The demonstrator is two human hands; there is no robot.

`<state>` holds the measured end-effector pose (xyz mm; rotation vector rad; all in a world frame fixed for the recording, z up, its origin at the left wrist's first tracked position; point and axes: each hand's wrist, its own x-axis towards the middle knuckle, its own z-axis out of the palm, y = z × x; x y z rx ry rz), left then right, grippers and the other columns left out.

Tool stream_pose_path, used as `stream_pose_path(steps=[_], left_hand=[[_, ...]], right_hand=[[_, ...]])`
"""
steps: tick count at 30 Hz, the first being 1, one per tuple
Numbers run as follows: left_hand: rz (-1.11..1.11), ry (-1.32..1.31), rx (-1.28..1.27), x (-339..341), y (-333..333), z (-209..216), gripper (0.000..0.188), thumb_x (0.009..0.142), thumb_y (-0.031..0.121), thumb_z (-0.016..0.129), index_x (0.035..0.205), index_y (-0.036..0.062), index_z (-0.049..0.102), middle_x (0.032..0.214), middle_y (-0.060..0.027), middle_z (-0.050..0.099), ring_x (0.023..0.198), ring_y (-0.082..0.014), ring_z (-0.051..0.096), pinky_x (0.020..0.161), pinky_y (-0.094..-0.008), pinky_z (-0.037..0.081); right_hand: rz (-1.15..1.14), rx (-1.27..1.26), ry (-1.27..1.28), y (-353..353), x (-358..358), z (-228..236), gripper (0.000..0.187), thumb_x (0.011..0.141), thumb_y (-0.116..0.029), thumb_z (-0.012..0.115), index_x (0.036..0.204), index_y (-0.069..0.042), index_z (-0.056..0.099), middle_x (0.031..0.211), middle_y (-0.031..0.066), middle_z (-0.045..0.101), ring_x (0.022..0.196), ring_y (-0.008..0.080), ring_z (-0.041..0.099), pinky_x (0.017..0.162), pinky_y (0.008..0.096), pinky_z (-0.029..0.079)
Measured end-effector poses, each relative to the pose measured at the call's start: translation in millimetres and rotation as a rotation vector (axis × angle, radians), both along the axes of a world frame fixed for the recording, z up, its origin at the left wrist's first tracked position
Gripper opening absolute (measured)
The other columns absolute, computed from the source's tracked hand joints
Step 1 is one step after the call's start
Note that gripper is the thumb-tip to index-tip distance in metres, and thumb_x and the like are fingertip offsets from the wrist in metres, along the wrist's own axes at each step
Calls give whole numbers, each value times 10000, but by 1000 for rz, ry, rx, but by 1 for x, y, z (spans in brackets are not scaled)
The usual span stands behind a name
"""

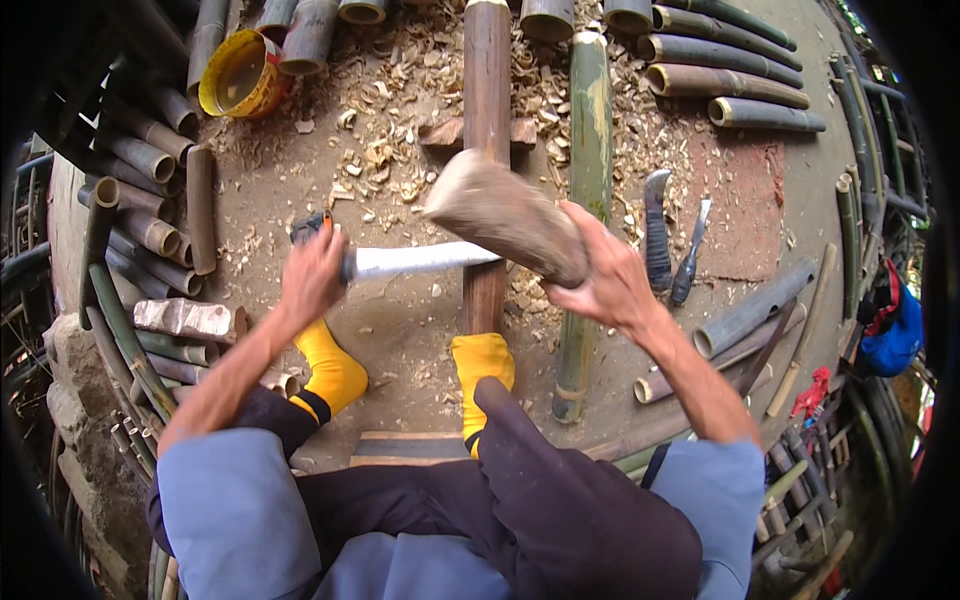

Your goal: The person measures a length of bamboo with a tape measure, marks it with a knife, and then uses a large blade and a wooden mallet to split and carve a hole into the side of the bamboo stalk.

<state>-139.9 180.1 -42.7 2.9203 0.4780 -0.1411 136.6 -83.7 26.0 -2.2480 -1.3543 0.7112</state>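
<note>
My left hand (313, 272) is closed round the dark handle of a large knife (412, 260), which points to the right. Its bright blade lies across or just above a brown bamboo pole (486, 80); contact is hard to make out. In my right hand (610, 272) is a chunky wooden block (505, 212), slightly blurred and tilted, over the pole and close to the blade's tip. The pole rests on a low wooden support (440, 132) farther off. My yellow-socked right foot (483, 362) is at its near end.
A green bamboo pole (590, 150) lies right of the brown one. Beyond it are a curved knife (656, 235) and a chisel (692, 250). Cut bamboo tubes (740, 60) line both sides. Wood shavings (385, 110) cover the ground near a yellow-red bucket (243, 78).
</note>
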Motion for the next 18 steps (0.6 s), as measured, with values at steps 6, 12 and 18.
stream_pose_path(steps=[6, 12, 18], left_hand=[[18, 134, -728, -42, -24, 60, 415, 652, 106, 733, 986, 62, 490, 868, -141, 571, 817, -334, 593, 665, -411, 480], [-19, 155, -454, 21, 63, 47, 364, 625, 145, 647, 961, 69, 529, 768, -141, 608, 682, -329, 605, 634, -393, 470], [78, 338, -346, 68, 85, 24, 237, 630, 203, 670, 777, 52, 561, 657, -162, 590, 637, -347, 591, 614, -424, 462]], right_hand=[[-564, 190, 372, -56, -29, 30, 840, 653, -245, 738, 1313, 24, 292, 1139, 160, 538, 1056, 232, 546, 903, 339, 438], [-542, 253, 417, -42, -53, 15, 954, 694, -188, 709, 1451, -100, 135, 1282, 237, 459, 1132, 316, 520, 952, 389, 429], [-521, 56, 475, -20, -51, -17, 941, 703, -140, 693, 1462, -174, 139, 1290, 279, 446, 1127, 391, 516, 960, 430, 423]])
